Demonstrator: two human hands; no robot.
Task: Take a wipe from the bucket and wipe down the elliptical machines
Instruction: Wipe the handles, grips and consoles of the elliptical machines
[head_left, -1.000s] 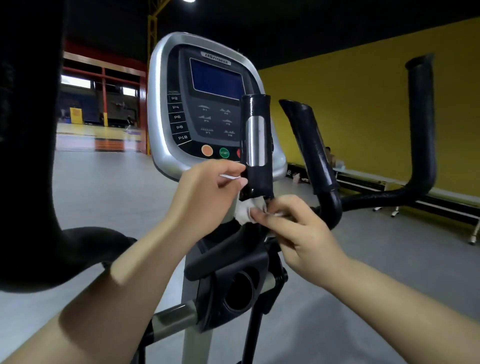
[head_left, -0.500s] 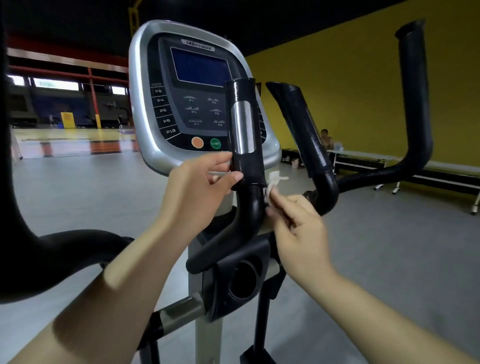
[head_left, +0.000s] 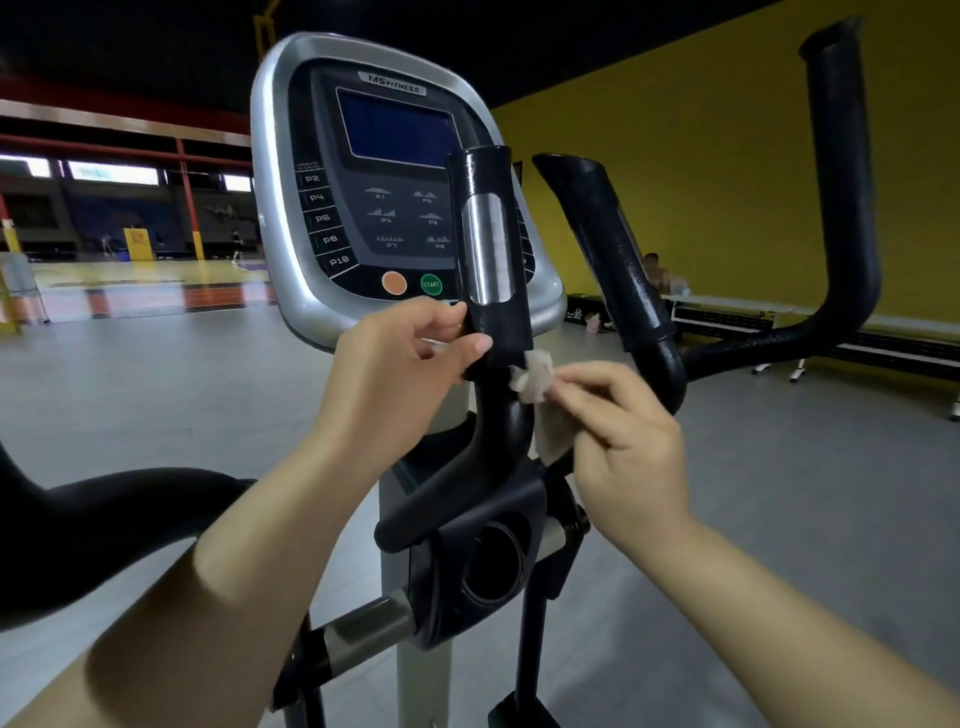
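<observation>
— While the left hand (head_left: 400, 358) pinches the grip (head_left: 491, 260) near its lower end, thumb and fingers closed on it, where is the wipe (head_left: 535, 384)?

— At about four o'clock from that hand, crumpled against the bar just under the grip. The right hand (head_left: 618, 431) has its fingertips clamped on it.

— And the console (head_left: 311, 208)?

— Behind the grip, at twelve o'clock from both hands, screen blank blue.
</observation>
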